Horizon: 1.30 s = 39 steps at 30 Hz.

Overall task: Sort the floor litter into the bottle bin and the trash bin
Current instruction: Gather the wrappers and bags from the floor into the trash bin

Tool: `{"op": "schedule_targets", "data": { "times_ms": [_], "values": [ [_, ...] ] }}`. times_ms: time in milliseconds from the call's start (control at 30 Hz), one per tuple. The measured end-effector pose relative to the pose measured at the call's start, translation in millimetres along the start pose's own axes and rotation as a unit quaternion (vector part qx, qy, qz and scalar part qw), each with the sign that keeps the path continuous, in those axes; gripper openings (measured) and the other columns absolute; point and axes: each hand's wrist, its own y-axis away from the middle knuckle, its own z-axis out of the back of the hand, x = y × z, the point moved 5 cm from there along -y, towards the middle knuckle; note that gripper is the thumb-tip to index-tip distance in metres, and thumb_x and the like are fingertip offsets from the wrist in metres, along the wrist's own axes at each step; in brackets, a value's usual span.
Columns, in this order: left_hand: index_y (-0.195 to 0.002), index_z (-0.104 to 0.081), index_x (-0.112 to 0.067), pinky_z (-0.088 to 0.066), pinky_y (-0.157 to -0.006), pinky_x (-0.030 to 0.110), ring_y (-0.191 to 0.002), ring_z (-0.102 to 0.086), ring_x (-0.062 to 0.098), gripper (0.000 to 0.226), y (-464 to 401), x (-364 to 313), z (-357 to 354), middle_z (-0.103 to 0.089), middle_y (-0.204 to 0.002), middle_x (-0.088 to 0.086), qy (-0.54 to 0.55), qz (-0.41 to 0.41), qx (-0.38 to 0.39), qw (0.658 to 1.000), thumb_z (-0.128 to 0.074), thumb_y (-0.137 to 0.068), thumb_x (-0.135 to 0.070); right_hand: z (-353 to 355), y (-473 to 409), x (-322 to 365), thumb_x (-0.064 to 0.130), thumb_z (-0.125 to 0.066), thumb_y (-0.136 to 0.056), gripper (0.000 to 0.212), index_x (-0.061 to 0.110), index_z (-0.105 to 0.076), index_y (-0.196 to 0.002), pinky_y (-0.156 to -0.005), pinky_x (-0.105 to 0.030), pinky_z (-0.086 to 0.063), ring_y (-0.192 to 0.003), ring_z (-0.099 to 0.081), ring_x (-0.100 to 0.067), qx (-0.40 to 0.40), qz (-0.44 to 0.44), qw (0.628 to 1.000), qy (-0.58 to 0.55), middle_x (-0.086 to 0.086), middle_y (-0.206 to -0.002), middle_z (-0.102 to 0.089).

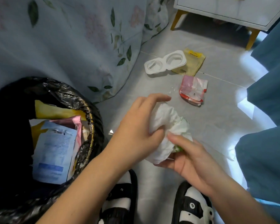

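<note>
A crumpled white tissue wad [166,122] with a bit of green showing is held above the floor between both hands. My left hand [138,126] grips it from the left, thumb pressed into it. My right hand [189,156] holds it from below and right. To the left stands the trash bin [94,113], lined with a black bag, with wrappers and a blue-white packet inside. On the floor beyond lie a white two-cup plastic tray [164,63], a yellow paper bag [194,62] and a red-and-clear plastic wrapper [192,90].
A floral bedspread [71,42] hangs down at the upper left, next to the bin. A white cabinet with yellow legs [225,12] stands at the back. Blue curtains [268,110] fall along the right. My slippered feet [192,206] are at the bottom on grey tiles.
</note>
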Motion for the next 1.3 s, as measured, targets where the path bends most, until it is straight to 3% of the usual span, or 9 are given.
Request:
{"op": "schedule_targets", "data": {
  "times_ms": [67, 200, 367, 433, 567, 833, 1133, 1233, 1300],
  "values": [
    [-0.128, -0.048, -0.036, -0.035, -0.089, 0.006, -0.108, -0.047, -0.003, 0.065, 10, -9, 15, -0.051, -0.116, -0.01, -0.033, -0.02, -0.035, 0.999, -0.064, -0.072, -0.006, -16, 0, -2, 0.019, -0.063, -0.076, 0.041, 0.01, -0.064, -0.116, -0.069, -0.035, -0.059, -0.088, -0.071, -0.021, -0.039, 0.015, 0.998, 0.038, -0.014, -0.104, -0.072],
    [-0.117, -0.046, -0.035, -0.039, -0.083, 0.015, -0.098, -0.052, 0.009, 0.059, 34, -16, 66, -0.054, -0.105, -0.01, -0.02, -0.029, -0.119, 0.992, -0.062, -0.071, -0.001, -59, 1, -4, 0.023, -0.066, -0.077, 0.024, 0.01, -0.068, -0.097, -0.059, -0.031, -0.058, -0.068, -0.067, -0.018, -0.008, 0.013, 0.996, 0.09, -0.011, -0.082, -0.071],
    [-0.094, -0.044, -0.037, -0.033, -0.067, 0.007, -0.084, -0.046, 0.013, 0.04, 58, 21, 151, -0.052, -0.099, 0.003, -0.11, 0.105, -0.178, 0.972, -0.065, -0.076, -0.008, -85, -13, -4, 0.019, -0.061, -0.09, 0.012, 0.008, -0.062, -0.086, -0.054, -0.028, -0.054, -0.055, -0.055, -0.016, 0.005, -0.028, 0.964, 0.264, -0.006, -0.069, -0.063],
    [-0.093, -0.045, -0.035, -0.033, -0.062, 0.018, -0.083, -0.048, 0.021, 0.037, 60, 49, 172, -0.054, -0.097, 0.007, -0.161, 0.172, -0.129, 0.963, -0.065, -0.075, -0.01, -85, -23, -2, 0.018, -0.054, -0.094, 0.014, 0.009, -0.061, -0.085, -0.057, -0.028, -0.052, -0.056, -0.054, -0.015, -0.006, -0.044, 0.927, 0.373, -0.003, -0.071, -0.063],
    [-0.095, -0.046, -0.036, -0.044, -0.075, 0.033, -0.084, -0.053, 0.028, 0.034, 61, 102, 179, -0.049, -0.1, 0.006, -0.228, 0.267, -0.021, 0.936, -0.063, -0.075, -0.014, -79, -45, 2, 0.021, -0.05, -0.094, 0.018, 0.014, -0.063, -0.083, -0.06, -0.027, -0.051, -0.06, -0.056, -0.014, -0.02, -0.059, 0.842, 0.536, 0.0, -0.077, -0.065],
    [-0.121, -0.055, -0.017, -0.05, -0.096, 0.038, -0.116, -0.058, 0.032, 0.04, 81, 183, 137, -0.059, -0.126, 0.012, -0.321, 0.364, 0.144, 0.862, -0.058, -0.082, -0.026, -84, -73, -11, 0.025, -0.045, -0.093, 0.021, 0.014, -0.063, -0.091, -0.057, -0.023, -0.052, -0.063, -0.061, -0.014, 0.018, -0.099, 0.702, 0.705, 0.002, -0.084, -0.067],
    [-0.139, -0.044, -0.021, -0.04, -0.102, 0.035, -0.131, -0.044, 0.021, 0.044, 108, 207, 103, -0.049, -0.14, -0.002, -0.511, 0.392, 0.281, 0.711, -0.049, -0.096, -0.025, -47, -75, -19, 0.018, -0.046, -0.091, 0.019, 0.012, -0.062, -0.099, -0.057, -0.022, -0.051, -0.064, -0.06, -0.014, 0.008, -0.143, 0.698, 0.702, 0.002, -0.085, -0.064],
    [-0.142, -0.04, -0.02, -0.045, -0.098, 0.036, -0.128, -0.05, 0.021, 0.064, 90, 179, 112, -0.049, -0.141, -0.004, -0.51, 0.416, 0.299, 0.691, -0.065, -0.086, -0.037, -26, -75, -12, 0.018, -0.047, -0.091, 0.016, 0.013, -0.062, -0.096, -0.057, -0.023, -0.051, -0.064, -0.06, -0.015, -0.013, -0.146, 0.706, 0.693, 0.003, -0.084, -0.064],
    [-0.137, -0.047, -0.022, -0.046, -0.094, 0.035, -0.124, -0.054, 0.022, 0.065, 70, 147, 131, -0.053, -0.137, -0.004, -0.511, 0.41, 0.273, 0.704, -0.066, -0.082, -0.049, -11, -76, -5, 0.018, -0.047, -0.091, 0.016, 0.013, -0.061, -0.096, -0.056, -0.023, -0.051, -0.064, -0.06, -0.016, -0.029, -0.143, 0.712, 0.686, 0.002, -0.085, -0.064]
  ]
}}
